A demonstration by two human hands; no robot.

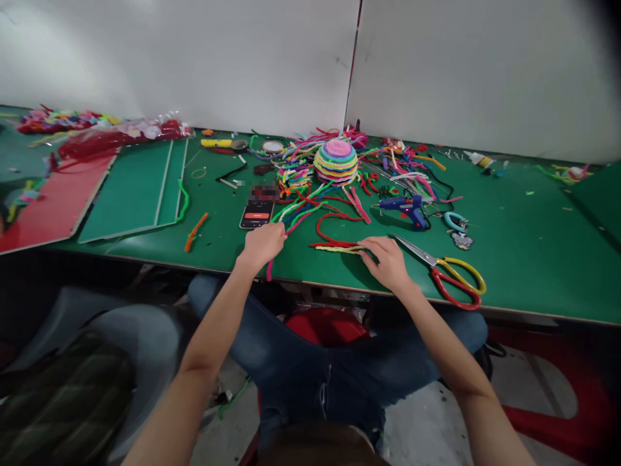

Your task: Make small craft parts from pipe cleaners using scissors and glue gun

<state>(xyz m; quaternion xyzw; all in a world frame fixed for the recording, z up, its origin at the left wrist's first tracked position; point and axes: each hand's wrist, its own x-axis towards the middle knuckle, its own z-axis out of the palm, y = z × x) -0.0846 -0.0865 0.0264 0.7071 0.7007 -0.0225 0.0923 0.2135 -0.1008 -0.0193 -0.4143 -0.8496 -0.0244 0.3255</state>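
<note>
My left hand (pixel 264 243) is closed in a fist at the near side of the green table. A pink pipe cleaner (pixel 269 270) sticks out below it, and pink and green strands pass out on its far side. Thumb and fingers of my right hand (pixel 387 262) pinch the ends of a pale yellow pipe cleaner (pixel 334 249) and a red pipe cleaner (pixel 339 244), which lie side by side pointing left. Beyond both hands stands a striped, rainbow-coloured dome (pixel 336 162) of wound pipe cleaners, with loose strands spread around it.
Scissors (pixel 436 262) with red and yellow handles lie beside my right hand. A blue glue gun (pixel 405 208), pliers (pixel 455 222) and a glue bottle (pixel 479 159) are farther right. A phone (pixel 257 215) lies past my left hand. Green boards (pixel 130 188) rest at left.
</note>
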